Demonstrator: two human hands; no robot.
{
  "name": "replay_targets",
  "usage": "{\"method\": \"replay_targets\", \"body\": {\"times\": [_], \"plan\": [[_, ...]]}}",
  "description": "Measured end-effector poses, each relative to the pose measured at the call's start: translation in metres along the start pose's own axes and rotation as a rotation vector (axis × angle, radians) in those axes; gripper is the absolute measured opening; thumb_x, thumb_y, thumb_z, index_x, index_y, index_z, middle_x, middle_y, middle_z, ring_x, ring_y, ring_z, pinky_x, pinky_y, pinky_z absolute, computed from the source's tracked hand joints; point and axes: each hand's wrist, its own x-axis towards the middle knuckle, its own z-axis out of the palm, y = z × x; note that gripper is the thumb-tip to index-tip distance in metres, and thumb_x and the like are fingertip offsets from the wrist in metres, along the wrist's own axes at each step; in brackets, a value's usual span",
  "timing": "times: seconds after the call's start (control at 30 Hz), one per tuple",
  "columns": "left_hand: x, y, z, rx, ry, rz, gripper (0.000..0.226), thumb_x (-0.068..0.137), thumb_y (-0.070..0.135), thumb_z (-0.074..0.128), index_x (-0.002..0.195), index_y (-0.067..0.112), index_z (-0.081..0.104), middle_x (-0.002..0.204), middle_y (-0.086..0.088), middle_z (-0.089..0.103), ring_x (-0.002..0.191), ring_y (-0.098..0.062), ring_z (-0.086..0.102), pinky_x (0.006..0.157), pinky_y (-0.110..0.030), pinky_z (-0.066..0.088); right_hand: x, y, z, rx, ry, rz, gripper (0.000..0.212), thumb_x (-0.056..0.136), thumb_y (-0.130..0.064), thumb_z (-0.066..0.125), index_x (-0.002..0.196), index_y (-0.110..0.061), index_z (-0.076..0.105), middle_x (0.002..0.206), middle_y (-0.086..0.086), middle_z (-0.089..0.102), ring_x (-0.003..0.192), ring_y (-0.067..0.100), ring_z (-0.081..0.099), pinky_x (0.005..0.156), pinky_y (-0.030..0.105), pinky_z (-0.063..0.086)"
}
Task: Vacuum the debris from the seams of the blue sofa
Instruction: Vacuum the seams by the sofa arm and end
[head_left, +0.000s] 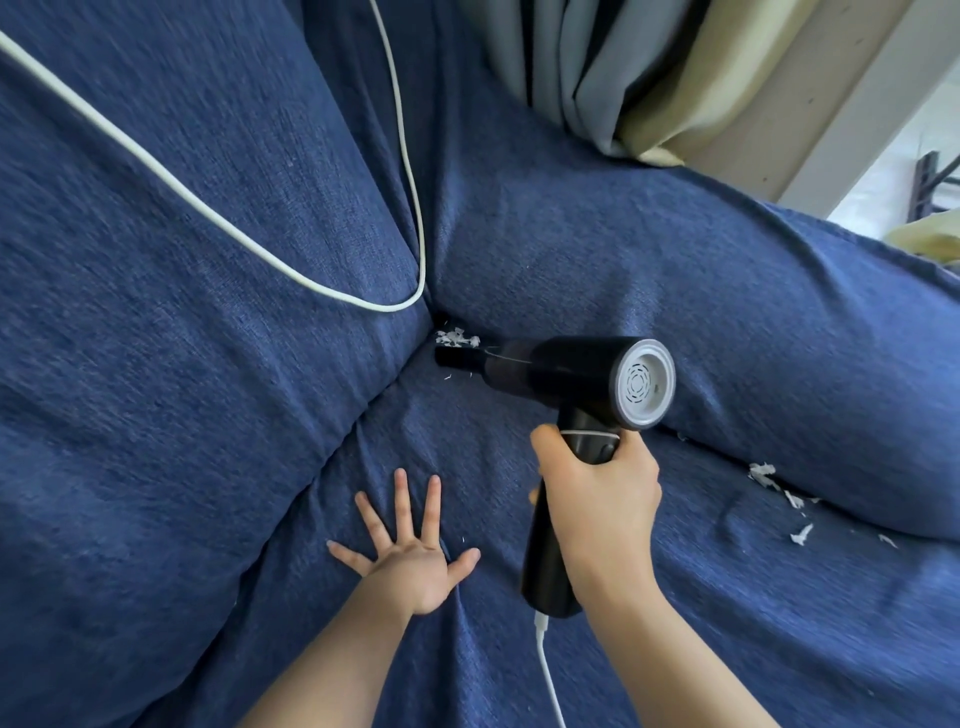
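Blue woven fabric is covering the sofa (208, 364), whose cushions are meeting in a deep corner seam (434, 317). Grey curtains (571, 67) are hanging behind it. A white cable (208, 208) is looping across the left cushion. The right hand (597, 483) is gripping the handle of a black handheld vacuum (561, 369), its nozzle lying at the seam beside white debris (457, 339). The left hand (410, 551) is pressing flat on the seat, fingers spread. More white scraps (779, 493) are lying along the right seam.

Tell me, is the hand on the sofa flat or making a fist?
Flat. The left hand rests on the blue sofa, its fingers straight and spread.
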Motion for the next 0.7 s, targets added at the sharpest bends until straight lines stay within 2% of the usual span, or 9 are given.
{"method": "replay_targets", "body": {"times": [0.2,0.47,0.7], "plan": [[0.000,-0.001,0.001,-0.010,0.000,0.008,0.095,0.083,0.081,0.021,0.123,0.036,-0.053,0.121,-0.002,-0.068,0.124,-0.048,-0.049,0.095,-0.083,-0.009,0.013,-0.008,0.013,-0.046,0.005,-0.030,0.020,0.072,-0.032,0.071,0.076,-0.017,0.057,0.071,0.003,0.067,0.075,0.031,0.071,0.076,0.045,0.059],[0.001,-0.002,0.002,-0.011,0.011,0.013,0.096,0.083,0.081,0.022,0.124,0.035,-0.052,0.123,-0.003,-0.067,0.123,-0.048,-0.049,0.094,-0.083,-0.010,0.029,-0.011,0.029,-0.091,0.007,-0.075,0.029,0.062,-0.048,0.063,0.080,-0.026,0.057,0.082,0.001,0.070,0.081,0.029,0.071,0.082,0.044,0.058],[0.000,-0.002,0.002,-0.018,0.011,0.021,0.096,0.084,0.080,0.022,0.125,0.036,-0.051,0.123,-0.002,-0.068,0.123,-0.047,-0.049,0.094,-0.082,-0.011,0.036,-0.014,0.031,-0.130,0.011,-0.147,0.033,0.059,-0.050,0.062,0.081,-0.026,0.058,0.074,-0.004,0.069,0.079,0.031,0.071,0.082,0.045,0.058]]}}
